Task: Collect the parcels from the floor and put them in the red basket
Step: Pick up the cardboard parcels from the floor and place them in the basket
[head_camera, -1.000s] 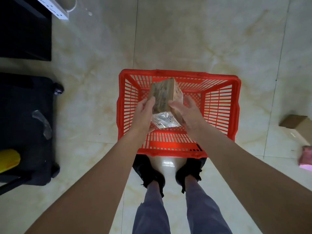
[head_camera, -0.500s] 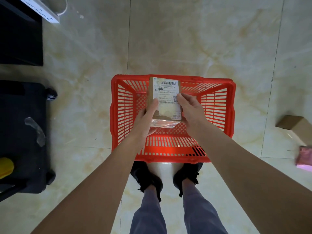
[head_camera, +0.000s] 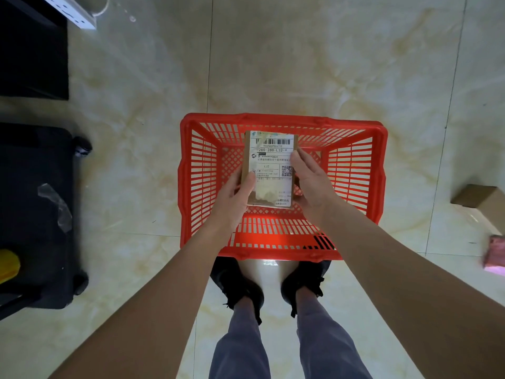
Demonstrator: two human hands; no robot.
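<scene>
A red slatted basket (head_camera: 378, 165) stands on the tiled floor just in front of my feet. Above its inside I hold a small brown cardboard parcel (head_camera: 270, 160) with its white shipping label facing up. My left hand (head_camera: 235, 195) grips the parcel's left edge, thumb on the label. My right hand (head_camera: 308, 179) holds the right edge, fingers over the label's side. Apart from the held parcel, the basket's inside shows only its grid bottom.
A brown cardboard box (head_camera: 481, 201) and a pink packet (head_camera: 496, 254) lie on the floor at the right edge. A black wheeled case (head_camera: 35, 214) with a yellow object (head_camera: 8, 265) stands at the left. A white power strip (head_camera: 71, 10) lies top left.
The parcel has been turned from tilted on edge to lying flat, label up. Both hands have kept hold of it over the basket.
</scene>
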